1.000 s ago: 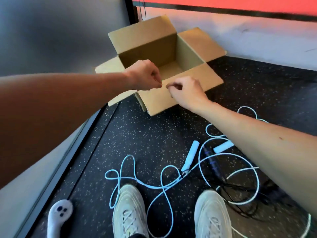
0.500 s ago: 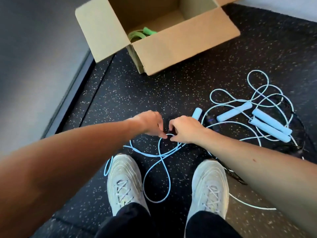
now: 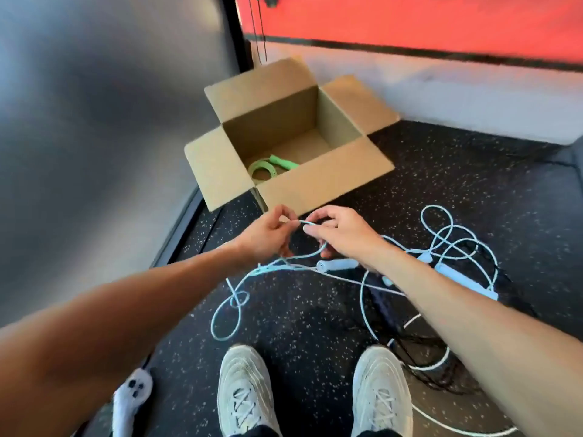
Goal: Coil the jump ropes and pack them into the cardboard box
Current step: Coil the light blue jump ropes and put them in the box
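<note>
Both hands have come up from the floor: the left hand [image 3: 265, 238] and right hand [image 3: 344, 234] now pinch the pale blue rope [image 3: 238, 299] in front of the cardboard box [image 3: 325, 181], its loops dragged away from the shoes [image 3: 243, 389]

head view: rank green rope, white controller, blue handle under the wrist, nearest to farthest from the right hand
1. Blue handle, just beneath the right hand.
2. Green rope, inside the box.
3. White controller, far bottom left.
</note>
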The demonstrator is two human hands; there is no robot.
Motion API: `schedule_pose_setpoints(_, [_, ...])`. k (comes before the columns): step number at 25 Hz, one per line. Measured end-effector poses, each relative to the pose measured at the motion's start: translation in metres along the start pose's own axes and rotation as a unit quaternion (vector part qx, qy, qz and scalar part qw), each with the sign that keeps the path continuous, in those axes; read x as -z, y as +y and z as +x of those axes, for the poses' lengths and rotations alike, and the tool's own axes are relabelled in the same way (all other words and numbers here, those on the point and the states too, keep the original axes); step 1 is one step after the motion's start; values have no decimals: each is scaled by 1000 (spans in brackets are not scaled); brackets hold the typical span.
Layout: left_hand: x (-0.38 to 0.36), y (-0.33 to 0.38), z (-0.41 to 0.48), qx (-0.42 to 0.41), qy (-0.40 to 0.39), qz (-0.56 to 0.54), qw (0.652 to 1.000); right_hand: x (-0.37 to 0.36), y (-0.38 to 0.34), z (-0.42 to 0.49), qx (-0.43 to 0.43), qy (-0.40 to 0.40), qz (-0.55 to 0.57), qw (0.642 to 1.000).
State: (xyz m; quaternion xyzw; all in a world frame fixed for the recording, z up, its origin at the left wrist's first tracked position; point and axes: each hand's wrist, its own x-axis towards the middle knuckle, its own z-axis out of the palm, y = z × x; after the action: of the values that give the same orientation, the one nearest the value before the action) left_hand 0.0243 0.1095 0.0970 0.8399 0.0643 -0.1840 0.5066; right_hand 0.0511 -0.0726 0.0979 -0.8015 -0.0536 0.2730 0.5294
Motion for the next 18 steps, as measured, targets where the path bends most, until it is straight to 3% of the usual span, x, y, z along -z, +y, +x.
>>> schedule_pose_setpoints(4, [40, 144, -46, -139, 85, 0, 987, 47, -111, -61, 20, 5, 105, 994])
schedule_pose_setpoints(9, [53, 259, -123, -237, 150, -177, 943, 92, -193, -143, 159, 90, 140, 973])
schedule_pose_setpoints(15, [49, 299, -187, -296, 139, -349, 878, 68, -197, -208, 155, 127, -19, 980])
schedule_pose_setpoints(18, [36, 284, -190, -277, 143, -451, 836, 51, -182, -232, 36, -26, -69, 997])
